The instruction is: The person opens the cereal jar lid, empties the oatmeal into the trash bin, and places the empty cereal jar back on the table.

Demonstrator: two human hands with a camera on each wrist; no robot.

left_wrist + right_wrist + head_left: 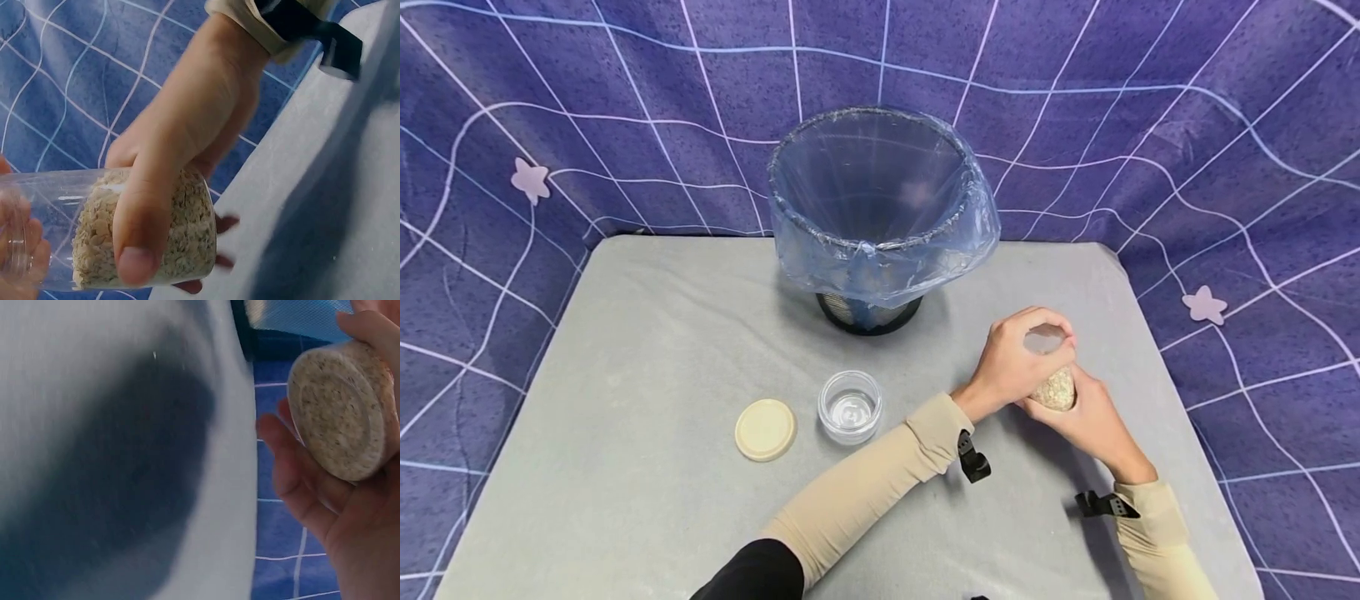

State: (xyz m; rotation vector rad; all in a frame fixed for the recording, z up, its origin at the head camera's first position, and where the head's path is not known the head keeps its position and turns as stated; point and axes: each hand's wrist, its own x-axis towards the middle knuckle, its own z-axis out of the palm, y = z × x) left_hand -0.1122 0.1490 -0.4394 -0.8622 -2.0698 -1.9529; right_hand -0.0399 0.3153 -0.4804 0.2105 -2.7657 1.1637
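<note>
Both hands hold a clear jar of oat flakes [1055, 389] over the right part of the table. My left hand [1011, 367] curls round its upper end, by the neck. Round the lower, oat-filled part my right hand [1093, 417] has its grip; in the left wrist view the thumb [140, 231] of that hand lies across the jar's side. The jar is tilted, and its round base [334, 415] shows in the right wrist view with flakes behind it. In the left wrist view, left-hand fingers [39, 250] wrap the ridged neck.
A small clear jar [850, 408] stands mid-table, with a cream lid [765, 429] lying flat to its left. Behind them rises a mesh bin [868, 312] lined with a blue plastic bag [887, 271]. Purple gridded cloth [880, 67] hangs around the grey table [625, 400].
</note>
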